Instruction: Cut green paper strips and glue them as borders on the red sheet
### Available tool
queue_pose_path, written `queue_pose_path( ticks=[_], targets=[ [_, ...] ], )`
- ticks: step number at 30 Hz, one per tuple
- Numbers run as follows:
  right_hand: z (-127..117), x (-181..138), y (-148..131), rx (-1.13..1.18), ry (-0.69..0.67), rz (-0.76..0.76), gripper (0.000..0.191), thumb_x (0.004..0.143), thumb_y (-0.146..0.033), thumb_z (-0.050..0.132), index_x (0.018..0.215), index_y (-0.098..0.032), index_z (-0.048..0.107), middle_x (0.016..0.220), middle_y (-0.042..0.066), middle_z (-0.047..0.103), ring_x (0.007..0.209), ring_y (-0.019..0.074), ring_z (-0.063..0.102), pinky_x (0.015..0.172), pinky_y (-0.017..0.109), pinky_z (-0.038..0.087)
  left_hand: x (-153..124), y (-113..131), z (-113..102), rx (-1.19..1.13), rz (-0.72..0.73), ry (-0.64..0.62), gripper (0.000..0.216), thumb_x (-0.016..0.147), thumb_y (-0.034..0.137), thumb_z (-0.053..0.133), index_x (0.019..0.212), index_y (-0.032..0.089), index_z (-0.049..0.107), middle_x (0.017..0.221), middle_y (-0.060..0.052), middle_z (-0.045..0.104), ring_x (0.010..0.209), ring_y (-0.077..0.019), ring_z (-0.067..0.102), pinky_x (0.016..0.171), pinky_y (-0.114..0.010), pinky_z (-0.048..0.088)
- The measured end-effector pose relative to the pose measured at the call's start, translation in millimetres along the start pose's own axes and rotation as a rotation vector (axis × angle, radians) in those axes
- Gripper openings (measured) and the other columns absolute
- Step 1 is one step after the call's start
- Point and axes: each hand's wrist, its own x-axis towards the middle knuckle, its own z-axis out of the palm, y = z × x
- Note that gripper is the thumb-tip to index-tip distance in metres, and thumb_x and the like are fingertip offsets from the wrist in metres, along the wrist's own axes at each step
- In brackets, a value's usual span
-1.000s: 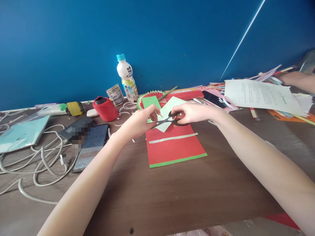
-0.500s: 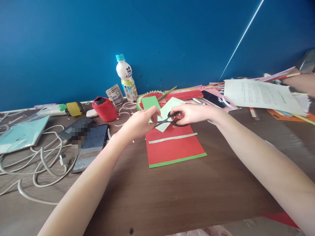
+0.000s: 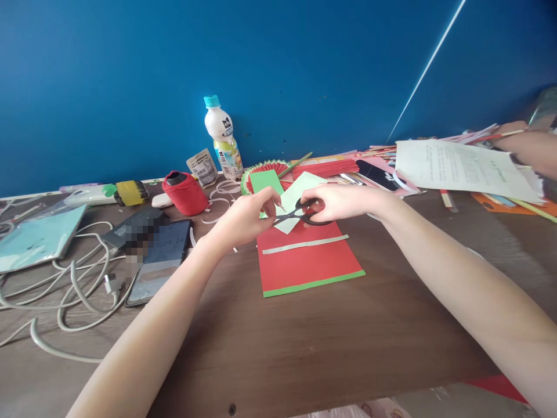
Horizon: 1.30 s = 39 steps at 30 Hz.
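My left hand [image 3: 246,219] pinches the edge of a pale green paper piece [image 3: 298,194], held just above the table. My right hand [image 3: 342,200] has its fingers through the black handles of a pair of scissors [image 3: 300,213], and the blades reach left into the paper by my left fingertips. Under both hands lies a red sheet with a green lower edge [image 3: 308,261], with a thin pale strip [image 3: 304,244] across it. A green paper square [image 3: 265,181] sits behind my left hand.
A phone [image 3: 161,260], white cables [image 3: 69,290] and a red thread spool [image 3: 186,193] lie to the left. A drink bottle [image 3: 221,139] stands against the blue wall. Paper strips, another phone [image 3: 380,174] and a printed sheet [image 3: 465,168] crowd the right, where another person's hand [image 3: 528,145] reaches in.
My hands and the scissors have barely shifted over the paper. At the far right the other person's hand has moved with the bundle of strips.
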Motion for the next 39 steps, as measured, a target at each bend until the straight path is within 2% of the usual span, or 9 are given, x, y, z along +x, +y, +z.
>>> queue_pose_path(
  ticks=[5,9,15,21,25,27,32,39],
  targets=[
    [-1,-2,-3,-0.042,0.02,-0.001,0.023,0.067,-0.045,0.053,0.078,-0.025,0.054,0.077,-0.002,0.059,0.064,0.0133,0.05,0.051,0.024,0.029,0,-1,0,-0.018,-0.025,0.007,0.018,0.072,0.014,0.051,0.089,0.021,0.049,0.077,0.002,0.066,0.075,-0.0151,0.061,0.065,-0.025,0.043],
    [-1,-3,-2,-0.072,0.036,-0.003,0.024,0.066,-0.046,0.053,0.079,-0.025,0.054,0.08,-0.002,0.059,0.066,0.0143,0.05,0.052,0.024,0.029,1,-2,1,-0.125,-0.062,0.031,0.019,0.071,0.014,0.052,0.089,0.021,0.048,0.075,0.002,0.065,0.075,-0.0142,0.061,0.067,-0.025,0.044],
    [-2,-3,0,-0.09,0.037,0.003,0.026,0.066,-0.046,0.052,0.082,-0.024,0.055,0.079,0.0,0.058,0.065,0.0145,0.048,0.053,0.025,0.027,4,-8,3,-0.334,-0.21,0.072,0.02,0.069,0.016,0.056,0.087,0.02,0.047,0.073,0.001,0.064,0.067,-0.0136,0.06,0.062,-0.026,0.046],
    [0,-1,5,-0.086,0.05,0.002,0.024,0.066,-0.04,0.054,0.084,-0.024,0.054,0.079,-0.001,0.058,0.064,0.0139,0.047,0.053,0.025,0.027,7,-17,4,-0.536,-0.317,0.253,0.023,0.065,0.015,0.06,0.084,0.018,0.048,0.073,0.001,0.061,0.069,-0.0133,0.06,0.063,-0.025,0.046],
    [1,-1,6,-0.104,0.025,0.025,0.02,0.068,-0.04,0.053,0.079,-0.023,0.055,0.08,0.001,0.058,0.066,0.0147,0.048,0.053,0.026,0.027,8,-20,-1,-0.632,-0.392,0.437,0.023,0.064,0.017,0.061,0.084,0.017,0.049,0.073,0.001,0.06,0.07,-0.0123,0.06,0.068,-0.026,0.046],
    [2,1,6,-0.079,0.022,0.053,0.023,0.068,-0.041,0.054,0.082,-0.023,0.057,0.082,0.001,0.059,0.068,0.0156,0.05,0.054,0.026,0.028,8,-21,-3,-0.652,-0.411,0.47,0.024,0.064,0.018,0.061,0.086,0.017,0.05,0.072,0.002,0.06,0.068,-0.012,0.059,0.068,-0.027,0.045],
    [7,5,7,-0.001,0.027,0.099,0.035,0.063,-0.039,0.065,0.094,-0.024,0.063,0.089,0.004,0.062,0.076,0.0192,0.054,0.057,0.026,0.03,8,-18,-2,-0.672,-0.399,0.39,0.026,0.063,0.016,0.062,0.086,0.017,0.049,0.07,0.002,0.061,0.07,-0.0127,0.06,0.068,-0.026,0.044],
    [9,4,-3,-0.178,0.087,0.093,0.014,0.073,-0.027,0.056,0.076,-0.019,0.068,0.069,0.006,0.061,0.064,0.0189,0.054,0.053,0.028,0.027,8,-15,6,-0.902,-0.471,0.14,0.041,0.06,0.016,0.068,0.093,0.016,0.045,0.063,0.004,0.06,0.064,-0.0121,0.059,0.064,-0.027,0.044]
  ],
)
